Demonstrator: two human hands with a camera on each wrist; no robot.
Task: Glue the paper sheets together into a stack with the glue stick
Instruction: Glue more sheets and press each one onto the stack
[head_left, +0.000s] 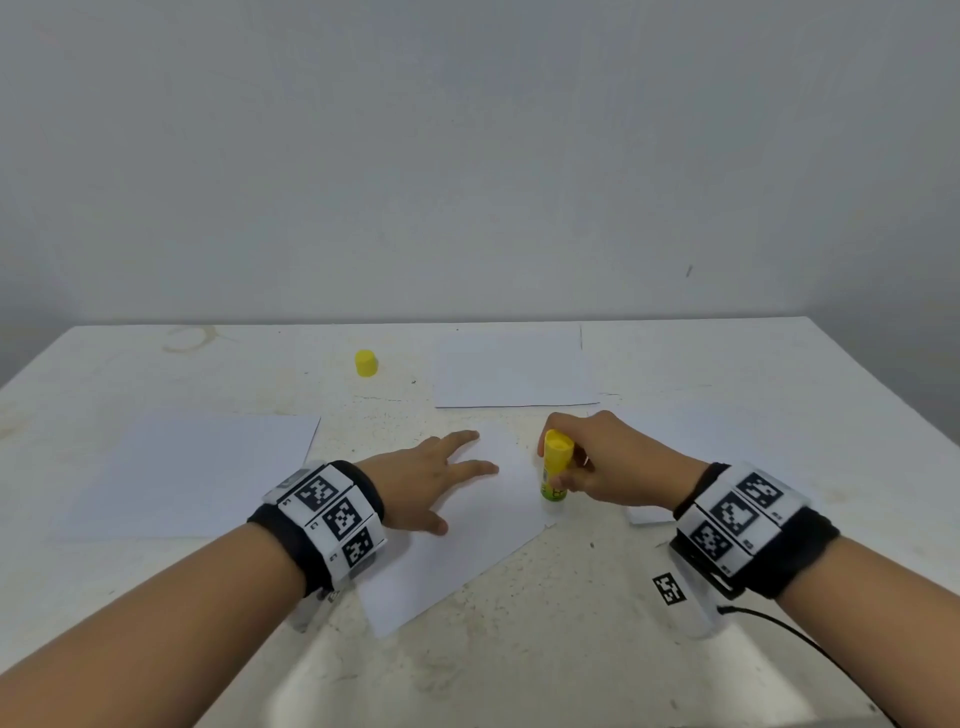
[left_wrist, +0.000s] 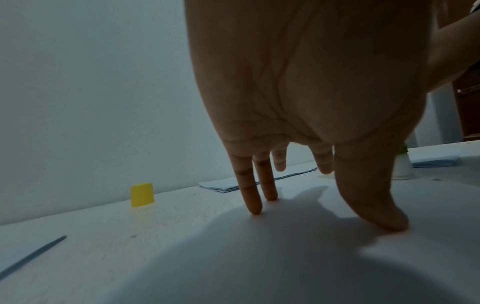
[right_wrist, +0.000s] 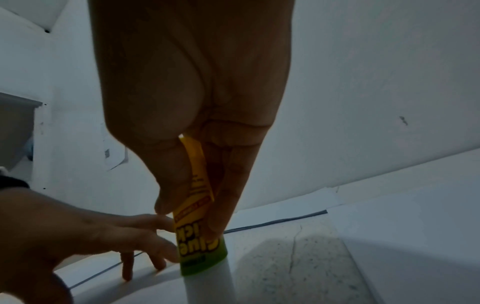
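Speckled white table (head_left: 519, 649), pale wall (head_left: 467, 156)

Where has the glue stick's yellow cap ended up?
The yellow cap stands alone on the table, far side, left of the far paper sheet and beyond the left hand.

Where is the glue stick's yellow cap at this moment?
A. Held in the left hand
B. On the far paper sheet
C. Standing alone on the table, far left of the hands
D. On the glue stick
C: the yellow cap stands on the bare table, while the right hand holds the uncapped glue stick tip-down.
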